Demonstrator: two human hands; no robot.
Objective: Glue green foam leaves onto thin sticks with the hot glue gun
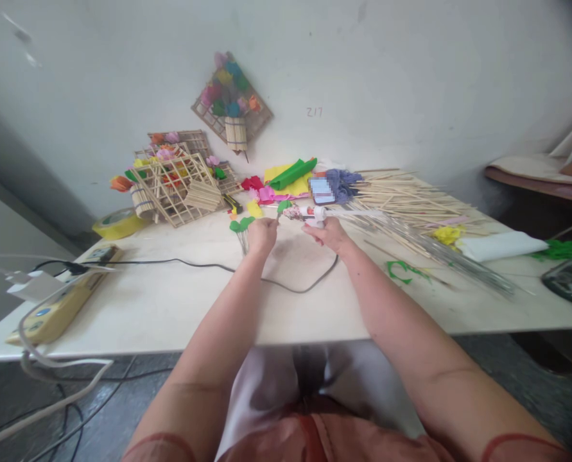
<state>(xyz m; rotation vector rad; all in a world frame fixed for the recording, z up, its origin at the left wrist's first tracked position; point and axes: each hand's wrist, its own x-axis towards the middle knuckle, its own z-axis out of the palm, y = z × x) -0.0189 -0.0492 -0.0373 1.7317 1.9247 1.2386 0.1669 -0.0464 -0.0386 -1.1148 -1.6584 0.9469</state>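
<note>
My right hand [332, 235] is closed around a white hot glue gun [317, 214], whose nozzle end points left and whose black cord trails over the table. Pinched in my left hand [262, 236] is a thin stem with a green paper flower [284, 206] at its top, close to the nozzle end. Left of that hand lie several green paper pieces on wire stems [241, 224]. Whether the nozzle touches the green paper is too small to tell.
Stick lattices with paper flowers [180, 186] lean at the back left; another lattice [232, 106] hangs on the wall. A power strip [61, 301], yellow tape roll [122, 223], crepe paper [293, 174], phone [321, 191], wooden sticks [411, 196] and wires [449, 253] lie around the table.
</note>
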